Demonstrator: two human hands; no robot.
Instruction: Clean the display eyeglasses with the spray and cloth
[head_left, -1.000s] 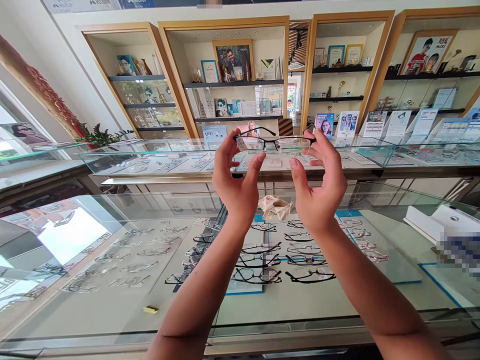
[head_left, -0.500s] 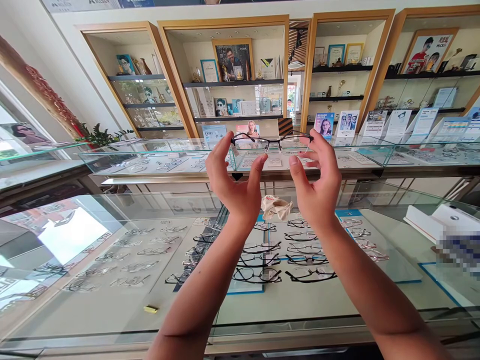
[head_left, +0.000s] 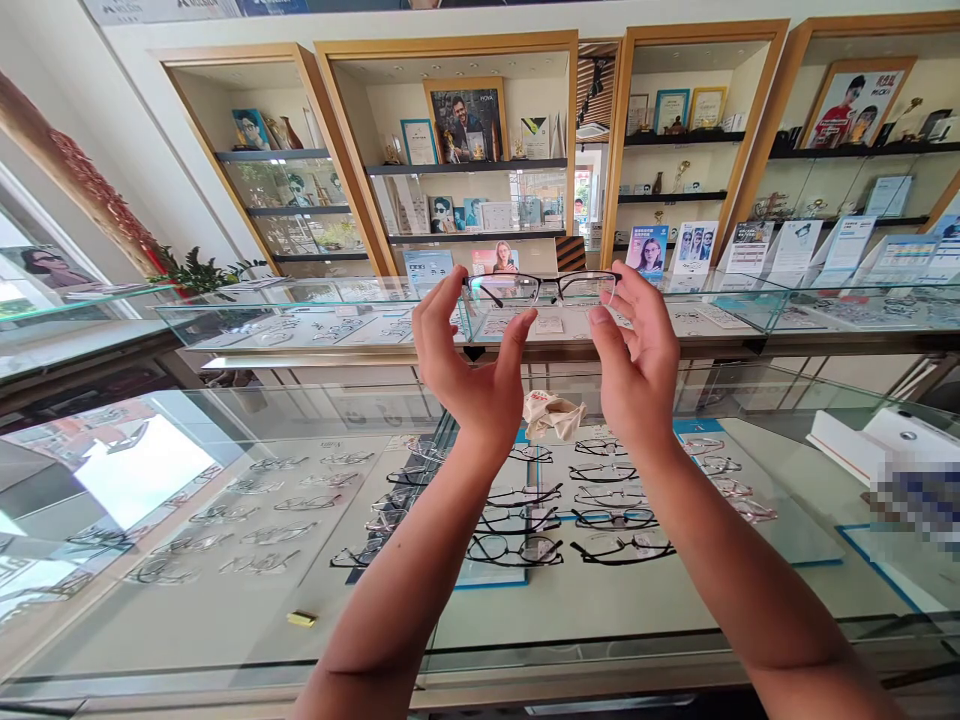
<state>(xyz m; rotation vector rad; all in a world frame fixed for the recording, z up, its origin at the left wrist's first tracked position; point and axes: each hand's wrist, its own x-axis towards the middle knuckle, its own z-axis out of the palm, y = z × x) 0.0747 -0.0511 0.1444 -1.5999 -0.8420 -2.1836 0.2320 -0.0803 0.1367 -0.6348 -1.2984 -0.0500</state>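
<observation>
Held up in front of me at chest height is a pair of eyeglasses (head_left: 547, 282) with a thin dark upper rim and clear lenses. My left hand (head_left: 471, 375) grips its left end with the fingertips, thumb apart below the lens. At the right end, the fingers of my right hand (head_left: 641, 365) hold the frame, and that thumb points up under the right lens. Beneath my hands, a crumpled cream cloth (head_left: 553, 415) lies on the glass counter. Rows of black-rimmed eyeglasses (head_left: 517, 549) show below, between my forearms.
The glass counter (head_left: 247, 640) spans the foreground, with a small yellow object (head_left: 302, 619) on its left part. More clear-framed glasses (head_left: 271, 533) are lined up at left. A white box (head_left: 892, 440) stands at right. Beyond runs another glass showcase (head_left: 360, 325), backed by wooden shelves (head_left: 448, 42).
The eyeglasses have tilted, so the upper rim now runs nearly straight across and the lenses show more fully. My right hand has turned slightly, its thumb shifting right; my left hand barely moved.
</observation>
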